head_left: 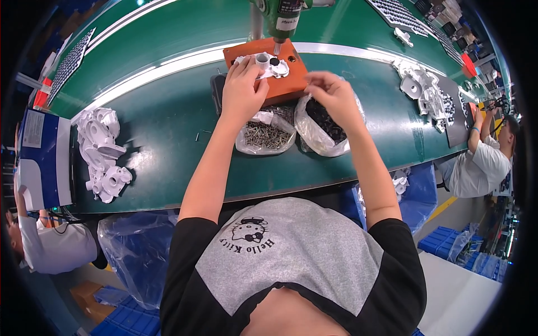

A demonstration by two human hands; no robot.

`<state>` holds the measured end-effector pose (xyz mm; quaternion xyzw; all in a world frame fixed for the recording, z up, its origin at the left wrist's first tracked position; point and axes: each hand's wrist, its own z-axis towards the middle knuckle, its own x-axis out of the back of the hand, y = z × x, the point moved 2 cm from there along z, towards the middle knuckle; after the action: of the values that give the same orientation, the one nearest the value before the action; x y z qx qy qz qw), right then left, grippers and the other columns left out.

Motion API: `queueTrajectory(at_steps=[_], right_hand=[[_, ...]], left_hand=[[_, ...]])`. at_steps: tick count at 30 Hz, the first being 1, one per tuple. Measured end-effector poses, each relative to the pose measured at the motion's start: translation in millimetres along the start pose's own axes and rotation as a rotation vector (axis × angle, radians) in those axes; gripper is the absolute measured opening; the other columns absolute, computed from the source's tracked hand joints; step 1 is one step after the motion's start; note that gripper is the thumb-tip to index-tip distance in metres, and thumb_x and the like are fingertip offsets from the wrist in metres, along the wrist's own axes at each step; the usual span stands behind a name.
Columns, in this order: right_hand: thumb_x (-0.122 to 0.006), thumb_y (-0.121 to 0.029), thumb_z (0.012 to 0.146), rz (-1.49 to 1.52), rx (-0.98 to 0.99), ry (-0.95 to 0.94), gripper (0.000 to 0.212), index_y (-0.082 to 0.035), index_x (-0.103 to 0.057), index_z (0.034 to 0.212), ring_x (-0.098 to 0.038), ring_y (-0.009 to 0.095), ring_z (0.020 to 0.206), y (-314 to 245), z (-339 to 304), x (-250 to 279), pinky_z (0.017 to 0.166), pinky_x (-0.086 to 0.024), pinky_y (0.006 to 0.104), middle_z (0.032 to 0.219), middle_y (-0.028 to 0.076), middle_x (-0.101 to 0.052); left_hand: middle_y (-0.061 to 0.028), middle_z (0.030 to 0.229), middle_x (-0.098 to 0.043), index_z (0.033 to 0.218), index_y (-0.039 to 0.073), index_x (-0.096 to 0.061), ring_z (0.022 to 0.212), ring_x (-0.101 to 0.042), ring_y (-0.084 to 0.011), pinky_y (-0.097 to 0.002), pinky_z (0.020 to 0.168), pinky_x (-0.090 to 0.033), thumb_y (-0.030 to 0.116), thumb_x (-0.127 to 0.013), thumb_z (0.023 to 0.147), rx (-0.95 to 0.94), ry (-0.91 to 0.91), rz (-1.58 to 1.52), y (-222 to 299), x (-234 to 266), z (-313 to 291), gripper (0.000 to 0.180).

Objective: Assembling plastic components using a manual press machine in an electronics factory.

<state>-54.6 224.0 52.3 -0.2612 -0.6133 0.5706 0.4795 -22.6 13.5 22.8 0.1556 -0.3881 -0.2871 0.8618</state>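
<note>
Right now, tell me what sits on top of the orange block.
On the orange block lies a white cast part, with the left hand pressing its near side. A green tool hangs above it. The hand covers the part's left end.

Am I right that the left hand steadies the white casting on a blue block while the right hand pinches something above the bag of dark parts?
Not quite: the block is orange, not blue, as the head view shows. The left hand does steady the white casting on it, and the right hand pinches above the bag of dark parts.
</note>
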Motion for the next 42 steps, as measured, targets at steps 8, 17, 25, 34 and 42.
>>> queueTrajectory(at_steps=[8, 17, 25, 34, 42], right_hand=[[-0.064, -0.008, 0.082, -0.107, 0.08, 0.185, 0.019, 0.004, -0.062, 0.097, -0.06, 0.01, 0.077, 4.4, 45.2, -6.7, 0.071, -0.048, 0.0232, 0.084, 0.006, -0.066], [-0.066, -0.011, 0.08, -0.186, 0.14, 0.089, 0.016, 0.003, -0.064, 0.088, -0.056, 0.008, 0.071, 20.0, 95.6, -26.8, 0.066, -0.046, 0.0235, 0.08, 0.003, -0.064], [-0.066, -0.012, 0.081, -0.158, 0.201, 0.08, 0.017, 0.003, -0.064, 0.087, -0.054, 0.007, 0.067, 18.8, 93.5, -32.0, 0.06, -0.044, 0.0232, 0.075, 0.002, -0.062], [-0.067, -0.014, 0.081, -0.223, 0.201, 0.08, 0.019, 0.004, -0.064, 0.087, -0.055, 0.008, 0.066, 15.5, 91.5, -31.2, 0.061, -0.045, 0.024, 0.075, 0.004, -0.063], [-0.066, -0.012, 0.081, -0.198, 0.207, 0.092, 0.018, 0.004, -0.063, 0.088, -0.055, 0.008, 0.067, 16.8, 90.6, -31.1, 0.062, -0.046, 0.024, 0.076, 0.004, -0.064]], left_hand=[[-0.0206, 0.118, -0.058, 0.088, 0.001, -0.057, 0.115, -0.051, -0.0356, -0.0464, 0.102, -0.035, 0.011, -0.059, 0.076, -0.002, 0.005, 0.004, 1.6, 1.1, 0.2, 0.016], [-0.0204, 0.117, -0.059, 0.087, 0.001, -0.056, 0.116, -0.051, -0.0347, -0.0474, 0.103, -0.035, 0.012, -0.06, 0.077, 0.005, -0.016, 0.004, 1.5, 0.9, 1.2, 0.015], [-0.0207, 0.117, -0.059, 0.087, 0.001, -0.056, 0.116, -0.051, -0.0345, -0.047, 0.104, -0.034, 0.012, -0.06, 0.077, 0.005, -0.018, 0.017, 2.3, 1.7, 2.5, 0.015], [-0.0193, 0.114, -0.06, 0.086, 0.001, -0.057, 0.116, -0.051, -0.0343, -0.0469, 0.102, -0.035, 0.011, -0.06, 0.076, 0.0, -0.008, 0.005, 3.7, 1.7, 2.3, 0.015], [-0.0198, 0.116, -0.059, 0.087, 0.001, -0.056, 0.117, -0.051, -0.034, -0.047, 0.103, -0.034, 0.012, -0.06, 0.077, 0.001, -0.011, 0.011, 2.2, 1.6, 1.2, 0.015]])
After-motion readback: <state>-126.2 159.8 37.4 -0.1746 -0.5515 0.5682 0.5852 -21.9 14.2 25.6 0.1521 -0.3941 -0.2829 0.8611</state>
